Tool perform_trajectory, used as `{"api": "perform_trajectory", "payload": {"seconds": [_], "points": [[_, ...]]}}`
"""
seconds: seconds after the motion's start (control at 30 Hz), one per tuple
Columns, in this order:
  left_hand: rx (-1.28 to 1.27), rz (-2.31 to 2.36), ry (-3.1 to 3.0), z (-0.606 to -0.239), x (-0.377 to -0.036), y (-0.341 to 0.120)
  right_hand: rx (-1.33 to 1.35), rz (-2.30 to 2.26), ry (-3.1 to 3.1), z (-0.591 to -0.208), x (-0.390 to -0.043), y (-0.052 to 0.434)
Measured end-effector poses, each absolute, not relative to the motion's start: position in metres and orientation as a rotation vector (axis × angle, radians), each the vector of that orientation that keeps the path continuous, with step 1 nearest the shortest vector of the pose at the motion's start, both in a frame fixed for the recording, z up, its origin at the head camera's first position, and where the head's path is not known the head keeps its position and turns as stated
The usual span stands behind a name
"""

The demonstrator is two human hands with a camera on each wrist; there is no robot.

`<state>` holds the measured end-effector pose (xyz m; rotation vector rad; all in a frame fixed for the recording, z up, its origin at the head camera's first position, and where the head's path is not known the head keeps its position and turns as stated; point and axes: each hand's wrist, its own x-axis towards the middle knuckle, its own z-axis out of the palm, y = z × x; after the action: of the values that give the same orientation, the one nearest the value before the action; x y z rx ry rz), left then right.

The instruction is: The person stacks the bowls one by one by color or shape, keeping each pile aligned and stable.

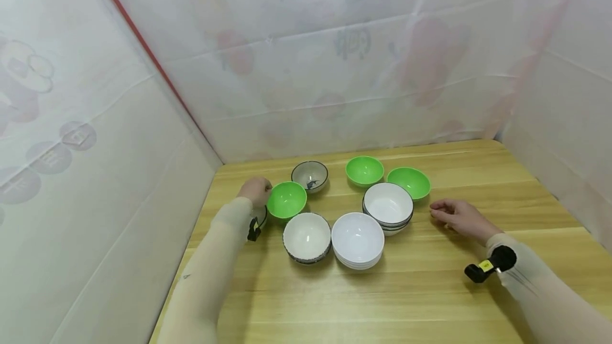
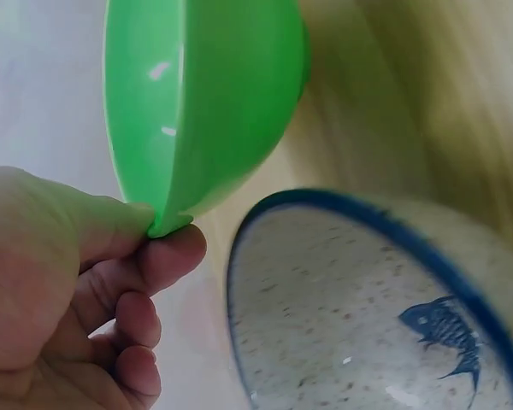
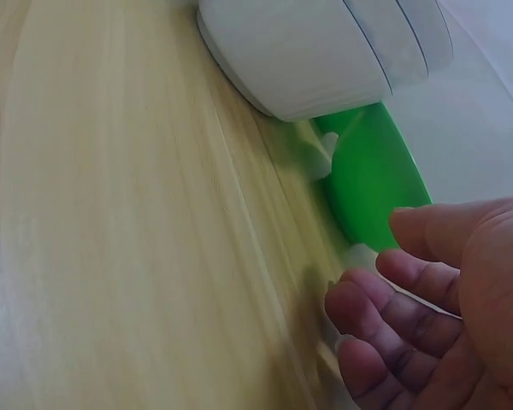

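Observation:
Thumb and forefinger of my left hand (image 1: 255, 191) pinch the rim of a green bowl (image 1: 287, 199), which the left wrist view shows held at its edge. Below that hand in the left wrist view is a speckled bowl (image 2: 350, 316) with a blue rim and a fish drawing; in the head view the forearm partly hides it. My right hand (image 1: 460, 218) holds nothing, its fingers loosely bent over the table. Closest to it are a second green bowl (image 1: 409, 182) and a stack of white bowls with dark rims (image 1: 388, 204).
A grey bowl with a dark rim (image 1: 309, 176) and another green bowl (image 1: 365, 170) stand at the back. Nearer the front are a stack of cream bowls (image 1: 307, 238) and a stack of plain white bowls (image 1: 357, 240). Printed sheeting (image 1: 306, 68) walls the wooden table (image 1: 382, 301).

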<state>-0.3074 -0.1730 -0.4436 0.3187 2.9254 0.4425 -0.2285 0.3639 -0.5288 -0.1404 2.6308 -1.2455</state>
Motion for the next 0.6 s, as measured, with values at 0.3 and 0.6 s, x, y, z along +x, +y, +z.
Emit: {"api": "perform_trajectory", "payload": {"seconds": [0.3, 0.6], "points": [[0.479, 0.551, 2.988, -0.413, -0.304, -0.168, -0.105, -1.297, 2.603, -0.528, -0.236, 0.364], [0.616, 0.413, 2.942, -0.388, -0.312, -0.117, -0.074, -1.3, 2.621, -0.526, -0.242, 0.365]]}}
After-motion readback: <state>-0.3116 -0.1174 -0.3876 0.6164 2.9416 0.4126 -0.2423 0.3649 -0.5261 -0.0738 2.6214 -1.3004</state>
